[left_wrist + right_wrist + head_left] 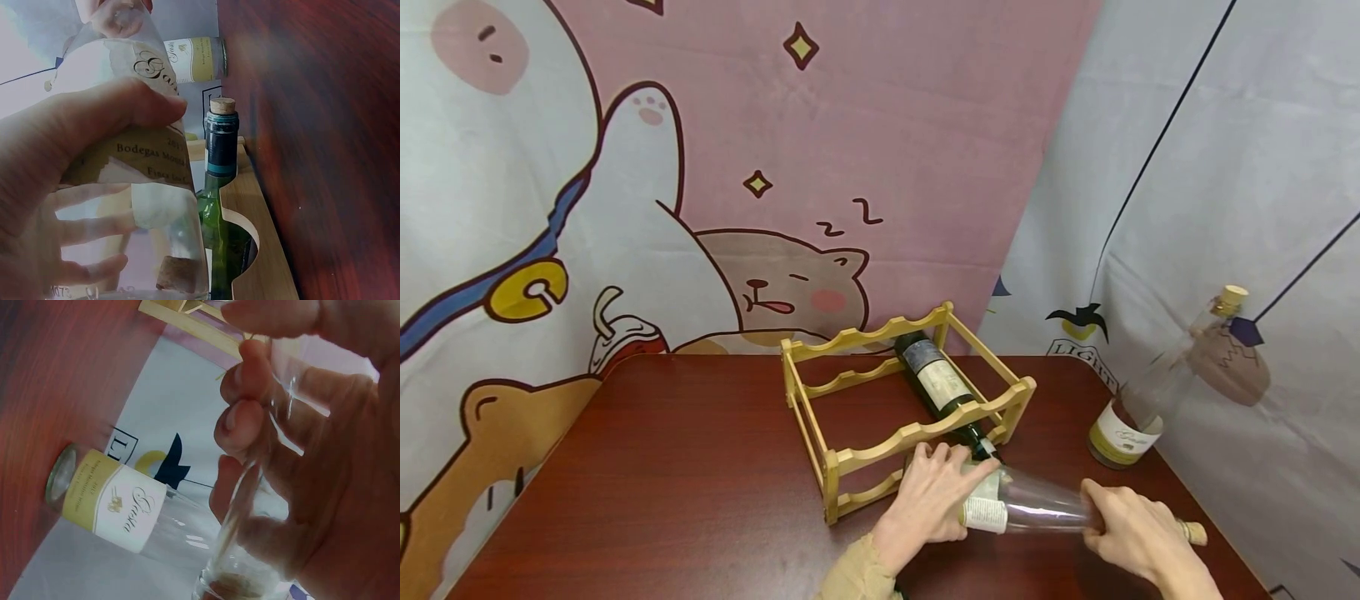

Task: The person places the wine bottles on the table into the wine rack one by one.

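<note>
A clear glass wine bottle (1048,504) with a white and yellow label lies level in the air in front of the rack, its corked neck pointing right. My left hand (928,496) holds it around the labelled lower body; in the left wrist view the fingers show through the glass. My right hand (1138,529) grips its neck, and the cork (1193,533) sticks out beyond that hand. Just behind the bottle is a wooden wine rack (880,443). A green wine bottle (942,383) lies in it under the front top rail, its corked neck poking out the front.
Another clear corked bottle (1126,433) with a white and yellow label stands upright at the right, beside the cloth wall. The reddish-brown table (700,467) extends left of the rack. A cartoon-printed cloth (925,150) hangs behind the table.
</note>
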Motion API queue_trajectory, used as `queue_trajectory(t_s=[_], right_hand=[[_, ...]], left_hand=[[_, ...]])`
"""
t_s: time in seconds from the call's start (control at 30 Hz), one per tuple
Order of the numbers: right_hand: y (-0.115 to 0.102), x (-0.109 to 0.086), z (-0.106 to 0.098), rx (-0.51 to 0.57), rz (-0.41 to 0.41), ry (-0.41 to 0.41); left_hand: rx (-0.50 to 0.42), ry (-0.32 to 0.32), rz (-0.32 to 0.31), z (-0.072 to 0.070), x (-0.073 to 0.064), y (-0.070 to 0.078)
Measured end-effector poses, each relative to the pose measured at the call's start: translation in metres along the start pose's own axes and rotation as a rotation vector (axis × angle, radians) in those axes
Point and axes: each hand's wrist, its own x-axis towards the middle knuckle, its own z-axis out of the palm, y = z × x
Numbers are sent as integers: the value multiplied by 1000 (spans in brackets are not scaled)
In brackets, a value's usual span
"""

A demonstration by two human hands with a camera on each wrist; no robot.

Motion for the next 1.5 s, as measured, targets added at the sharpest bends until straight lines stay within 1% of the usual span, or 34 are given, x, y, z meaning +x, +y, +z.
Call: queue_trajectory(t_s=[0.23,0.43,0.57,0.7,0.83,1.0,1.1,1.23,1.37,1.43,1.5], right_hand=[[0,-3,6,18,1,6],[-1,-5,8,15,1,30],[-1,-5,10,19,9,25],[0,-7,11,26,13,16],[1,-8,12,26,10,25],[1,-10,12,21,4,67],[-1,-11,13,17,0,96],[-2,-13,14,15,2,114],[-3,-14,14,21,6,99],[-4,-15,14,27,14,76],[-3,-15,14,34,25,50]], left_hand=[[4,-1,10,3,1,-1],[-11,-19,9,6,1,-1],[-27,-23,5,8,1,-1],[-45,-7,-1,8,0,0],[-66,18,-2,10,-2,1],[-91,42,2,11,-2,0],[-90,54,6,11,-2,-1],[-82,55,15,11,-2,-2],[-109,31,28,10,-3,-4],[-146,20,34,9,-3,-6],[-192,23,43,8,-3,-8]])
